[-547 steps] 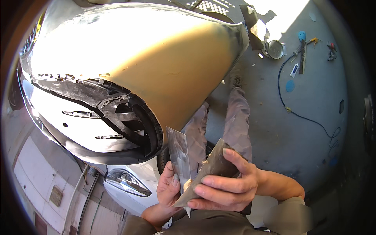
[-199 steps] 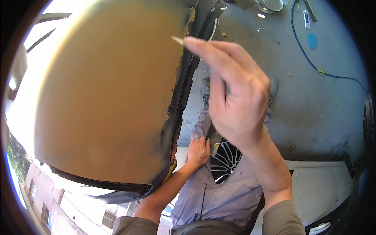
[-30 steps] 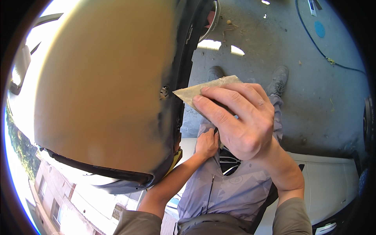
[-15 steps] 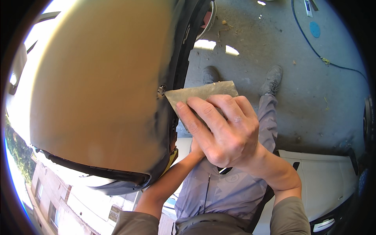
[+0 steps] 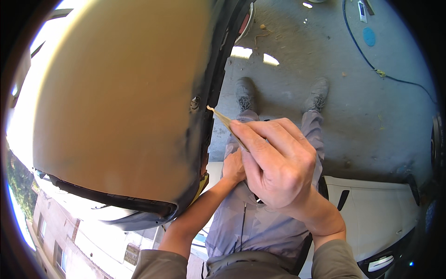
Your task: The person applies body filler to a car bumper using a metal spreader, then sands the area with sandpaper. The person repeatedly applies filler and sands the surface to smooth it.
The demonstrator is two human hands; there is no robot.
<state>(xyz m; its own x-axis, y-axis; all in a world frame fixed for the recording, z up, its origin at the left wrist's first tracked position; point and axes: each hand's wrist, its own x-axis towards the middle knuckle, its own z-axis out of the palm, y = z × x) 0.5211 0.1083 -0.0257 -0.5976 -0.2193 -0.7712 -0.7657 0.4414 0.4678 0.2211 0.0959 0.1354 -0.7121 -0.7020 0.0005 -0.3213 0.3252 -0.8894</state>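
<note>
In my right hand (image 5: pixel 283 162) is a thin, flat, greyish-beige putty spreader (image 5: pixel 227 122), pinched between thumb and fingers and turned nearly edge-on. A small cream-coloured blob sits at its tip, close to the dark edge strip (image 5: pixel 217 76) of a car. That strip borders a broad tan-brown body panel (image 5: pixel 116 102) with dark, smoky patches near its edge. A small dark mark (image 5: pixel 195 103) shows on the panel beside the tip. My left hand (image 5: pixel 233 165) is lower, in front of my thigh and partly behind the right hand; its fingers are mostly hidden.
Grey concrete floor (image 5: pixel 288 56) lies under my shoes. A dark hose (image 5: pixel 357 49) runs across it at the upper right, near a blue disc (image 5: pixel 369 36). A white car (image 5: pixel 376 214) stands at the lower right, and a building (image 5: pixel 55 223) shows at the lower left.
My right hand has turned the spreader from showing its broad face to nearly edge-on, moving slightly lower and to the right. More of my left hand now shows.
</note>
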